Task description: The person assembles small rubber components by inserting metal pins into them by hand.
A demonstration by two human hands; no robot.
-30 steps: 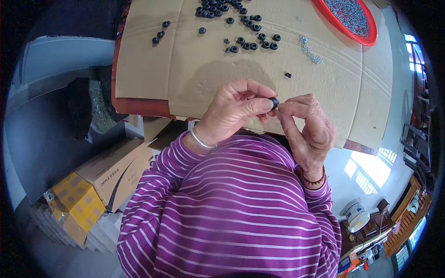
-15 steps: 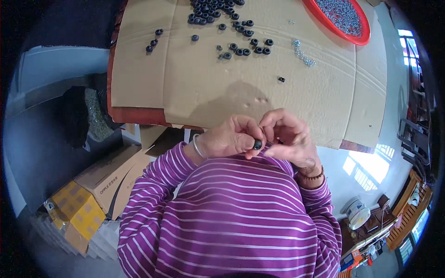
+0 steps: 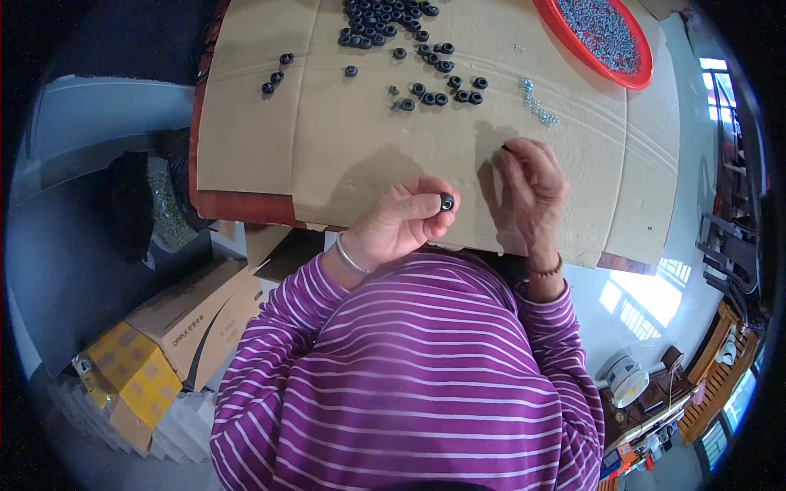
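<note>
My left hand (image 3: 401,214) pinches a black wheel-like ring (image 3: 446,202) with a pale centre between thumb and fingers, just above the table's near edge. To its right, my right hand (image 3: 534,184) reaches over the cardboard. Its thumb and fingertips are closed at a small black piece (image 3: 505,148), which they mostly cover. A dense pile of similar black rings (image 3: 378,20) lies at the far middle. Several more rings (image 3: 442,99) are scattered closer to me. Small clear or silvery bits (image 3: 536,105) form a short trail to the right of them.
A red round tray (image 3: 637,82) full of tiny silvery pieces stands at the far right. Flattened cardboard (image 3: 246,155) covers the table. On the floor at left are a brown carton (image 3: 201,315) and a yellow-taped box (image 3: 135,360). A white bucket (image 3: 629,385) is at right.
My right hand has left the left hand and moved forward and right to the small black piece on the cardboard. The left hand has turned slightly and risen, still holding the ring.
</note>
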